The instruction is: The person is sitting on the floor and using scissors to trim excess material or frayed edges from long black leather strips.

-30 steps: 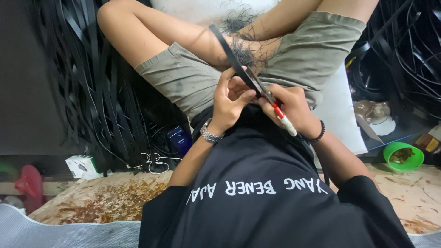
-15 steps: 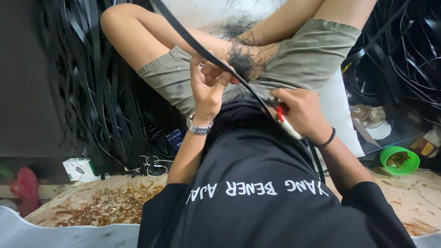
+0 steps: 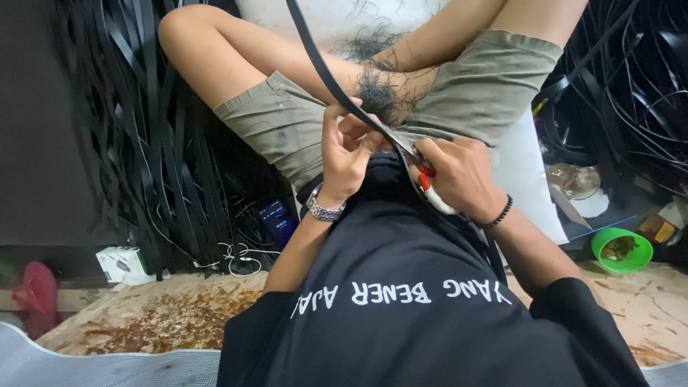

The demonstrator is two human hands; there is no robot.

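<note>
My left hand, with a metal watch on the wrist, pinches a long thin black strip over my lap. The strip runs up and to the left, out past the top edge. My right hand, wearing a black bead bracelet, grips a small cutter with a red and white handle. Its blade meets the strip just beside my left fingers. Both hands sit close together above my olive shorts and black shirt.
Heaps of black strips lie at the left and right. A dark phone, a white cable and a small white box lie by the stained plywood board. A green bowl stands at the right.
My left hand has slid along the strip and now pinches it close to my right hand. The strip has swung to stand steeper, reaching the top edge. The cutter hand barely moved.
</note>
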